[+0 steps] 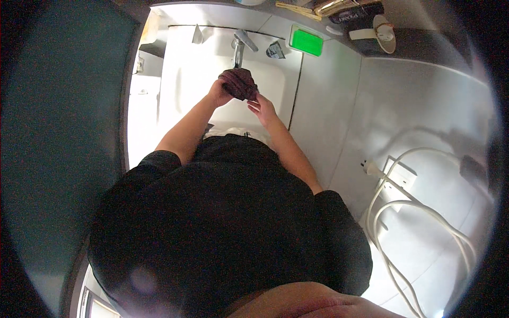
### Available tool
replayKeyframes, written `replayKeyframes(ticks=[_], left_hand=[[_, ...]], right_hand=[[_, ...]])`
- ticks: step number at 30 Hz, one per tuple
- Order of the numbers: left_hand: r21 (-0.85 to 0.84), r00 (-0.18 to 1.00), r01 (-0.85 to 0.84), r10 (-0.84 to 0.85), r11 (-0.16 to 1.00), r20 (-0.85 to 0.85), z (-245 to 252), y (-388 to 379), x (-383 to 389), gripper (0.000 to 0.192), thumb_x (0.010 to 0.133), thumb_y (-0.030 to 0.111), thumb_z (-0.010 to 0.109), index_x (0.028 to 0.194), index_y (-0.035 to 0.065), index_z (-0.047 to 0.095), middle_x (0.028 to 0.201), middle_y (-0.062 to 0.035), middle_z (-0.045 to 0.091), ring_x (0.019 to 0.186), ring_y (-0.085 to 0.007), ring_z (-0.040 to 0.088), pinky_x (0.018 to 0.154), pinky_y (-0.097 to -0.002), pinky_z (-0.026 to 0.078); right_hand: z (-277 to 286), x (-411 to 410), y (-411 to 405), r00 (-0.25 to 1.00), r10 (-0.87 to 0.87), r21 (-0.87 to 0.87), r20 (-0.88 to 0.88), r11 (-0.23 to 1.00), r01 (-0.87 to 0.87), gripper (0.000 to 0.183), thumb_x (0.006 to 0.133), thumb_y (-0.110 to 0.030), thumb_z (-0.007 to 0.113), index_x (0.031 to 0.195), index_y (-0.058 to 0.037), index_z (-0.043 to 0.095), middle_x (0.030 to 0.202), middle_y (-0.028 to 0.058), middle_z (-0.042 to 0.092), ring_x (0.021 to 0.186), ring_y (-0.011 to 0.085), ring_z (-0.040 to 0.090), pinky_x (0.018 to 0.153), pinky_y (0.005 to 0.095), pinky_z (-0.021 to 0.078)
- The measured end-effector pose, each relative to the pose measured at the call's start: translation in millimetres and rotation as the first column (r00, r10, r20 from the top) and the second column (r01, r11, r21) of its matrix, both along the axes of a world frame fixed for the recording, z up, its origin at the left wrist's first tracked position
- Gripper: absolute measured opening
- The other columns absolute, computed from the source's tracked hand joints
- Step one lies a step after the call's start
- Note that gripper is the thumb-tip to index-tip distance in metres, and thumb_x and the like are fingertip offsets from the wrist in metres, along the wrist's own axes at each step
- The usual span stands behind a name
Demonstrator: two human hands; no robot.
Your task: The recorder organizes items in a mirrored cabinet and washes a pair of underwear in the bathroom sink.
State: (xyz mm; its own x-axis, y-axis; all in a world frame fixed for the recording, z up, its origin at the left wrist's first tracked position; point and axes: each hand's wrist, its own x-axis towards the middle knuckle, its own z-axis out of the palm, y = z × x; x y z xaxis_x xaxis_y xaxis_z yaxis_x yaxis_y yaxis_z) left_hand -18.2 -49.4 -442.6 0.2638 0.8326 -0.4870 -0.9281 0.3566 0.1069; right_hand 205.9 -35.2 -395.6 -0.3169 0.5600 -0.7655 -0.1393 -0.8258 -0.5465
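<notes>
A bunched dark maroon cloth [239,84] is held over a white sink basin [274,85], just below the spout of a chrome faucet [238,53]. My left hand [221,94] grips the cloth at its left side. At the cloth's lower right edge is my right hand [263,110], its fingers partly spread and the fingertips touching or very near the fabric; whether it grips the cloth cannot be told. Whether water runs from the spout is hidden by the cloth.
Small torn packets [275,50] lie on the sink's rear rim. A tray with a bright green block [307,42] stands behind right. Above is a cluttered shelf [421,45]. On the right wall, a white cable [415,202] hangs by a socket [401,175]. A dark panel [67,119] stands left.
</notes>
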Motion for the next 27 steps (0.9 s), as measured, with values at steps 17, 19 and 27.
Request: replayKeyframes(ticks=[17, 19, 27], left_hand=[[-0.228, 0.812, 0.375, -0.438, 0.898, -0.386, 64, 8, 3, 0.055, 0.093, 0.024, 0.059, 0.144, 0.0069, 0.048, 0.139, -0.0163, 0.059, 0.131, -0.0321, 0.056, 0.116, -0.0515, 0.043], [-0.117, 0.668, 0.448, -0.419, 0.886, -0.616, 43, 1, -22, 0.061, 0.087, 0.017, 0.068, 0.141, -0.0003, 0.047, 0.125, -0.0146, 0.066, 0.122, -0.0304, 0.061, 0.110, -0.0456, 0.048], [0.066, -0.147, 0.706, 0.236, 0.705, -0.961, 85, -14, -30, 0.117, 0.070, 0.015, 0.083, 0.165, 0.0102, 0.016, 0.162, -0.0246, 0.028, 0.148, -0.0403, 0.036, 0.123, -0.0406, 0.034]], right_hand=[[4, -32, 15, 0.919, 0.111, -0.257, -0.379, 0.941, -0.219, 0.052, 0.098, -0.037, 0.072, 0.140, -0.0121, 0.056, 0.132, 0.0085, 0.065, 0.115, 0.0226, 0.064, 0.087, 0.0347, 0.0569], [15, -43, 17, 0.897, 0.280, -0.164, -0.342, 0.922, -0.350, 0.039, 0.093, -0.023, 0.076, 0.128, -0.0117, 0.062, 0.122, 0.0063, 0.069, 0.095, 0.0147, 0.066, 0.069, 0.0263, 0.0512], [23, -20, 32, 0.820, 0.399, -0.205, -0.409, 0.836, -0.509, 0.033, 0.092, -0.023, 0.071, 0.119, -0.0081, 0.057, 0.089, 0.0014, 0.063, 0.059, 0.0053, 0.045, 0.044, 0.0183, 0.0327]])
